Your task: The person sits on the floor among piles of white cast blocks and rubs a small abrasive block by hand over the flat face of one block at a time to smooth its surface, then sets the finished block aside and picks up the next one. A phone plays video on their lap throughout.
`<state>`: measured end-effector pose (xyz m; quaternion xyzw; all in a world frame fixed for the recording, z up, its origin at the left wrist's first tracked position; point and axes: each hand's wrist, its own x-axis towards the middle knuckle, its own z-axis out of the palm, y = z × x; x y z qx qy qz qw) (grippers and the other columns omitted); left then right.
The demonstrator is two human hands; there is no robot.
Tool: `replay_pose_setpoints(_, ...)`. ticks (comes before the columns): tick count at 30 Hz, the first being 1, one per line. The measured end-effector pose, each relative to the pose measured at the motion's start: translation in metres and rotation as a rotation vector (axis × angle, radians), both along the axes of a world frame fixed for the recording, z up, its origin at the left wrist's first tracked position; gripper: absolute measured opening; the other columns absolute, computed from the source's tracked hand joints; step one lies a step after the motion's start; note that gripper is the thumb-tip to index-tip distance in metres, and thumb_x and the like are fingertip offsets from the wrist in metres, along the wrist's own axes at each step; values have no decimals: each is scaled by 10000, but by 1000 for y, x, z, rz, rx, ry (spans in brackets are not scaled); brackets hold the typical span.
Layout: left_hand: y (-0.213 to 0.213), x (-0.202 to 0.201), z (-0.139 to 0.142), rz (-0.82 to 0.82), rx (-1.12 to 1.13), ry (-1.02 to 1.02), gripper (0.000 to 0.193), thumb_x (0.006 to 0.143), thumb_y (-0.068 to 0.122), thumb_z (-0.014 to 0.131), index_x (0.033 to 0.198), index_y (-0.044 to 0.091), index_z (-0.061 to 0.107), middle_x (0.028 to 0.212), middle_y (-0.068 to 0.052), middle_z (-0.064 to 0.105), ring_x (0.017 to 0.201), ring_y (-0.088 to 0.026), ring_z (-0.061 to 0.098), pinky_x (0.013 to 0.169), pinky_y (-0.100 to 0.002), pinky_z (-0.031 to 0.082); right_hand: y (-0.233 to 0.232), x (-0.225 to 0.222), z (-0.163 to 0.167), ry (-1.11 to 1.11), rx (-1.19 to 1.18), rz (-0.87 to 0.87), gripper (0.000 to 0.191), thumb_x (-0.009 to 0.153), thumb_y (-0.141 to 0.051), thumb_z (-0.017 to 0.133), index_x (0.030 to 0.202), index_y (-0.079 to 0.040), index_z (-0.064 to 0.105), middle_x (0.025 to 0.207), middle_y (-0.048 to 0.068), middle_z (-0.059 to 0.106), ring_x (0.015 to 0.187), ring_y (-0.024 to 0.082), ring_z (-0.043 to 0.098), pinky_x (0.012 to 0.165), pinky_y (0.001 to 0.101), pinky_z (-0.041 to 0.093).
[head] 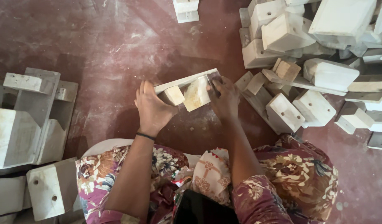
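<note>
Head view: left hand and right hand, both clasped around a pale wooden bracket held between them above the floor; sanding step apparent; heaped wooden pieces right of right hand.

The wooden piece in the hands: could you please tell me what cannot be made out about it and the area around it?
- Head view: the far face of the wooden piece is turned away.
- The right hand covers the piece's right end; what its fingers pinch is hidden.
- The left hand hides its own grip on the left end.
- The right pile and left stack are cut off by the frame edges.
</note>
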<state>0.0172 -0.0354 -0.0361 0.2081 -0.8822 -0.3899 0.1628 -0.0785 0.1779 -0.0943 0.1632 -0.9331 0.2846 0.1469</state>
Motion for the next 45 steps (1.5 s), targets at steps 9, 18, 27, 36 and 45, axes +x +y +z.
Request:
replay_pose_setpoints(9,-2,-1,0,-5,8,-1,654,522,205,947,1037,45,577,1094,-148,593,1063,-413,558,879,-539,454,5,-2,-11,77,89,229,352,807,-58,724,1147,-135,768,1151,263,636,1083,460,589,913,533,472)
replay_pose_setpoints(18,-3,0,1,-56,-49,-8,700,485,229,977,1018,19,576,1094,-169,586,1076,-430,545,890,-542,446,0,-3,-8,-311,-521,-59,472,799,-3,683,1263,-90,657,1134,132,713,1011,306,735,885,421,584)
replay_pose_setpoints(27,-5,1,-4,-87,-155,41,621,499,153,924,980,0,563,1124,-202,591,1077,-464,538,953,-563,434,7,0,-20,-75,-210,-61,275,899,-74,770,1174,-63,766,1094,200,595,1005,366,596,865,434,494)
replay_pose_setpoints(36,-3,1,-1,-71,-52,20,650,509,223,964,985,8,578,1089,-183,595,1068,-434,553,876,-541,455,3,1,-16,-88,-208,41,372,839,-15,661,1167,-136,790,1111,105,723,1022,320,710,901,405,553)
replay_pose_setpoints(45,-2,0,2,-59,-29,43,677,515,269,993,1005,24,595,1090,-166,602,1060,-423,556,856,-545,456,5,7,-12,-180,-285,87,357,848,-44,596,1118,-168,794,1073,92,733,978,297,726,873,417,564)
